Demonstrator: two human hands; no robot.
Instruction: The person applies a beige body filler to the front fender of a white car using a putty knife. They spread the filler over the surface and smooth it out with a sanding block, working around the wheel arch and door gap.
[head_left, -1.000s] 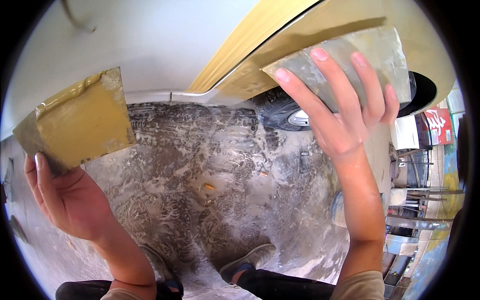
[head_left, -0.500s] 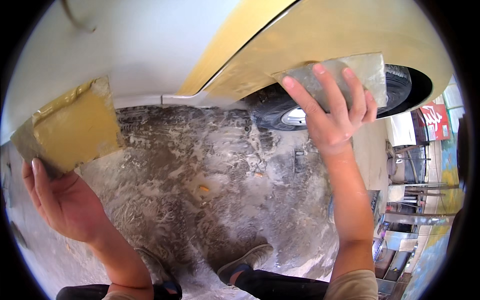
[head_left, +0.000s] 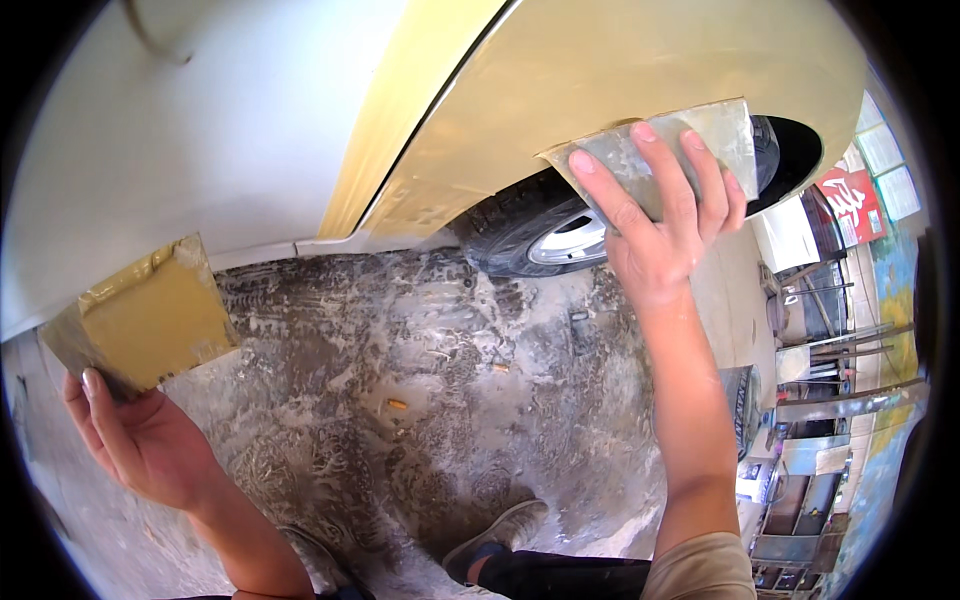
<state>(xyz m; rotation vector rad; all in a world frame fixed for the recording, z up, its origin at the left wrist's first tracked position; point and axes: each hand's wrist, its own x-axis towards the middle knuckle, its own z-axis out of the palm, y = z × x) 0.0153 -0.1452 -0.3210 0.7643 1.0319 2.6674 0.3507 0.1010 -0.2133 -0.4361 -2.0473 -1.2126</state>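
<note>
My left hand (head_left: 150, 450) pinches the lower corner of a square metal plate (head_left: 155, 315), coated in beige-yellow putty with a thicker ridge along its top. It is held low at the left, beside the white car door (head_left: 180, 130). My right hand (head_left: 655, 235), fingers spread over a grey flat spreader (head_left: 730, 140), holds it against the yellowish, putty-smeared body panel (head_left: 580, 70) just at the wheel arch. A yellow band runs down beside the panel seam. Behind the spreader shows the wheel (head_left: 565, 240), partly hidden.
A grimy concrete floor (head_left: 430, 330) lies below, with small orange bits and my shoes (head_left: 500, 530) on it. Along the right stand metal bars and racks (head_left: 830, 400), a red sign (head_left: 850, 200) and a round dark-rimmed object (head_left: 735, 400) behind my forearm.
The spreader in my right hand has moved down the panel toward the wheel arch. My left hand with the plate sits lower. The view has also shifted, showing the seam further left.
</note>
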